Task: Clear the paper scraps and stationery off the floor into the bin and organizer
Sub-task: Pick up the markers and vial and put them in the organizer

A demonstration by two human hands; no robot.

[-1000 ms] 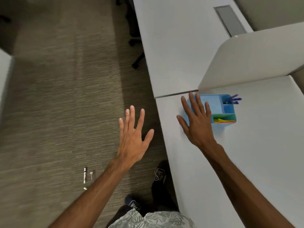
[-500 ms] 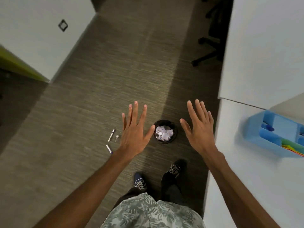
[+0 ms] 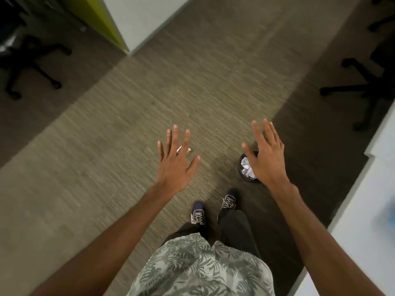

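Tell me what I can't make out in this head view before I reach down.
Stationery: head view, mostly behind the fingers of the left hand; two small pale pieces show, kind and count unclear.
Bin: head view, right side covered by the right hand; fill level unclear.
Organizer: head view, a blue blur cut by the right edge; compartments unreadable.

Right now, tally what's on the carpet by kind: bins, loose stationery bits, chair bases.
Bins: 1, holding paper scraps
Stationery bits: 2, showing beside the left hand's fingers; more may be hidden under it
Chair bases: 2
Total: 5
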